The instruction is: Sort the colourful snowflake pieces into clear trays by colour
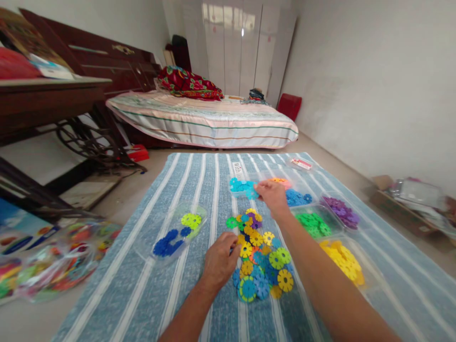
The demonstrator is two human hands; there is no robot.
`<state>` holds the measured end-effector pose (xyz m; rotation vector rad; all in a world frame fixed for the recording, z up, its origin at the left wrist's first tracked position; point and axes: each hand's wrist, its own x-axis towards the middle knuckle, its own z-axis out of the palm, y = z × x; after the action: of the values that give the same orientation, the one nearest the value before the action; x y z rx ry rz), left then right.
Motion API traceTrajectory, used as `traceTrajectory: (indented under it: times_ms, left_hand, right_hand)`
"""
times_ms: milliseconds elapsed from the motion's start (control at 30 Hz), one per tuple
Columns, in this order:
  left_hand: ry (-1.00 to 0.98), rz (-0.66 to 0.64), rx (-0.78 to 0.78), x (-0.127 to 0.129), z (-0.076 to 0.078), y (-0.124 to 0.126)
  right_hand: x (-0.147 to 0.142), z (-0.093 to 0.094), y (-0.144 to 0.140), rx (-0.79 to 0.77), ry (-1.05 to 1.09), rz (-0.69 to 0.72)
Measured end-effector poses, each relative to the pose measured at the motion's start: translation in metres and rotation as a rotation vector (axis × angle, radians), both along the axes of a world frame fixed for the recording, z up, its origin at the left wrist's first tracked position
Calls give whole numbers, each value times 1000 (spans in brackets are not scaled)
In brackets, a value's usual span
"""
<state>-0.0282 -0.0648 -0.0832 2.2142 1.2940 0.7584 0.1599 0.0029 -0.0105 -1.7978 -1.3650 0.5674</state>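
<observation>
My right hand (272,195) pinches a light blue notched plastic disc (252,192) at the right end of a clear container of light blue discs (242,185). Resting at the left side of a mixed pile of coloured notched discs (261,274) is my left hand (221,259), its fingers curled together close to yellow discs; what they hold, if anything, is hidden. Around the pile stand clear containers with orange discs (280,180), blue discs (297,197), green discs (312,225), purple discs (340,212) and yellow discs (342,263). To the left, another container has dark blue discs (167,244) and lime discs (191,220).
A striped blue cloth (142,280) covers the work surface. At its far right lies a small red-and-white box (301,164). A bed (210,123) stands beyond. Bags of colourful items (64,261) lie on the left floor, a cardboard box (402,209) on the right.
</observation>
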Motion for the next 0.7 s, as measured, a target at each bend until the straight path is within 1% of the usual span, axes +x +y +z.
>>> traceTrajectory:
  times_ms: [33, 100, 200, 300, 367, 433, 533, 600, 700]
  left_hand:
    - [-2, 4, -6, 0, 0, 0]
    - [-9, 9, -16, 0, 0, -1]
    - [-12, 10, -25, 0, 0, -1]
    - [-4, 20, -20, 0, -2, -1]
    - [-9, 39, -1, 0, -4, -1]
    - [-28, 65, 46, 0, -7, -1]
    - [-45, 103, 164, -2, -13, 1]
    - [-22, 130, 259, -2, -18, 3]
    - [42, 155, 377, -3, -23, 6]
  right_hand:
    - [1, 2, 12, -7, -33, -15]
    - [1, 1, 24, -33, -128, -29]
    - [-3, -10, 22, -57, -318, 11]
    - [-5, -20, 19, -53, -496, 105]
    - [-4, -23, 22, -68, -590, 159]
    - [-1, -25, 28, -103, -663, 196]
    - [1, -28, 33, -155, -743, 224]
    - [2, -29, 31, -171, -779, 223]
    - [1, -29, 20, -167, -807, 202]
